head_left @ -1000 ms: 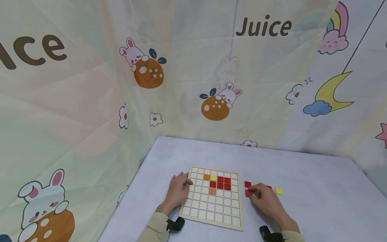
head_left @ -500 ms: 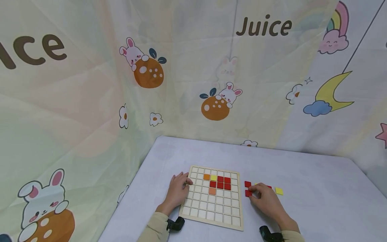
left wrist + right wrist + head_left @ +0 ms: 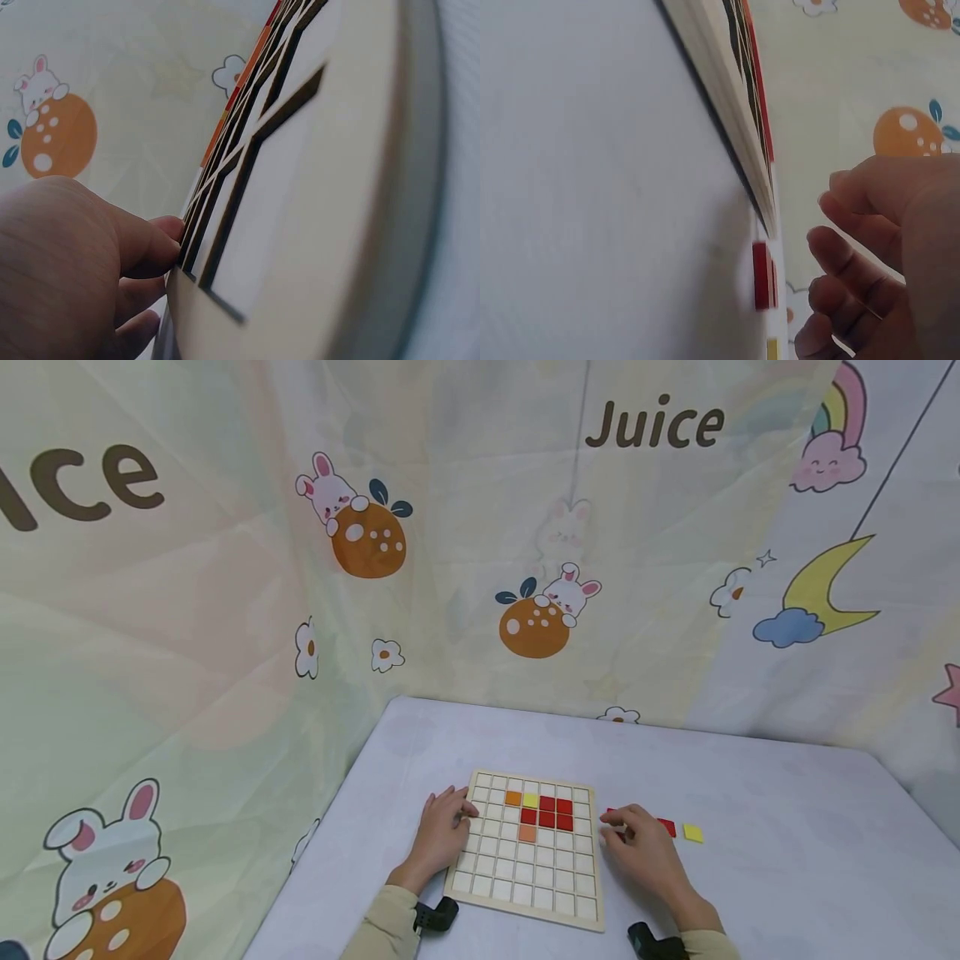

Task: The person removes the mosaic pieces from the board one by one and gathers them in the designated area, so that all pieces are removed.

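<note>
My left hand [image 3: 440, 835] rests on the left edge of a wooden grid board [image 3: 522, 918], its fingertips lying on the rim. Red, yellow and orange square tiles [image 3: 556, 812] fill some of the board's upper cells. Just off the board's right edge is my right hand [image 3: 648, 856], thumb and forefinger bent. No tile shows between those fingertips in the right wrist view. Near this hand, red tiles [image 3: 762, 276] lie on the table; in the head view it covers most of them, leaving a red tile [image 3: 667, 827] partly showing.
A yellow tile [image 3: 693, 833] lies right of the right hand. The table [image 3: 795, 860] has a white cover, with a printed cloth [image 3: 450, 527] hanging behind and at the left. Black wrist devices [image 3: 437, 915] sit on both forearms.
My right hand has moved a little left, from the red tile it was touching towards the board's edge, now hiding more of the tiles. The left hand and the board stay where they were.
</note>
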The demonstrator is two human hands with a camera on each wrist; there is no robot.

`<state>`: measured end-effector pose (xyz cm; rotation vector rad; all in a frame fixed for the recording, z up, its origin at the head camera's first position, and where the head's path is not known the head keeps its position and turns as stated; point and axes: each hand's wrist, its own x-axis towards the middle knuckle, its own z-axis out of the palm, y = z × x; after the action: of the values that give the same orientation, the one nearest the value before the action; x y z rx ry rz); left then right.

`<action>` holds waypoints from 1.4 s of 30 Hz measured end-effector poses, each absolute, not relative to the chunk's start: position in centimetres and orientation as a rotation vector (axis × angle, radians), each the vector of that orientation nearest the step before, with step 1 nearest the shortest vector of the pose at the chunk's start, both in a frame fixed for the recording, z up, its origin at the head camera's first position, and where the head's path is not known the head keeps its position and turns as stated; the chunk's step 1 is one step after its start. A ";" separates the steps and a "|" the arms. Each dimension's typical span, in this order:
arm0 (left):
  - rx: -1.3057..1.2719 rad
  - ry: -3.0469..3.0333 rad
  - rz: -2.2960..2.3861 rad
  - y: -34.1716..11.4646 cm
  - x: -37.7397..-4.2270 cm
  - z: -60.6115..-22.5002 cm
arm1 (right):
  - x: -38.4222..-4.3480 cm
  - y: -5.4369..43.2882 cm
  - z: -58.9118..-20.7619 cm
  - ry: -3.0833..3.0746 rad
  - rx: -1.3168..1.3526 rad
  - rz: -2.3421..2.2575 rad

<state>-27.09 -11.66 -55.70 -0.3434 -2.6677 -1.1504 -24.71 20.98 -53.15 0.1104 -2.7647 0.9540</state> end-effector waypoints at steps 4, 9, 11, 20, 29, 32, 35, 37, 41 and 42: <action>-0.350 -2.666 -1.145 -11.7 -27.1 -55.8 | -24.6 19.8 -53.1 -2.778 0.149 0.988; -0.347 -2.663 -1.161 -11.6 -27.1 -55.7 | -24.5 18.5 -53.2 -2.790 0.182 1.033; -0.352 -2.657 -1.162 -11.6 -27.0 -55.7 | -24.4 17.8 -53.3 -2.788 0.200 1.044; -0.347 -2.675 -1.154 -11.6 -26.9 -55.8 | -24.1 15.6 -53.4 -2.804 0.258 1.064; -0.353 -2.641 -1.169 -11.7 -27.0 -55.9 | -24.8 13.2 -53.0 -2.733 0.415 0.991; -0.356 -2.642 -1.172 -11.7 -27.0 -55.9 | -24.9 12.7 -52.9 -2.724 0.446 0.969; -0.353 -2.656 -1.168 -11.7 -27.1 -55.9 | -25.0 12.5 -53.0 -2.748 0.426 0.948; -0.357 -2.663 -1.167 -11.6 -27.1 -55.9 | -25.1 12.4 -53.0 -2.773 0.401 0.942; -0.328 -2.685 -1.167 -11.6 -27.2 -55.8 | -25.2 12.3 -53.2 -2.808 0.382 0.958; -0.319 -2.687 -1.169 -11.6 -27.2 -55.8 | -25.2 12.2 -53.3 -2.813 0.387 0.963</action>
<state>-27.16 -11.64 -55.80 -0.3190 -2.6868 -1.1692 -25.20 12.24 -53.27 0.3870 -2.8125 0.9632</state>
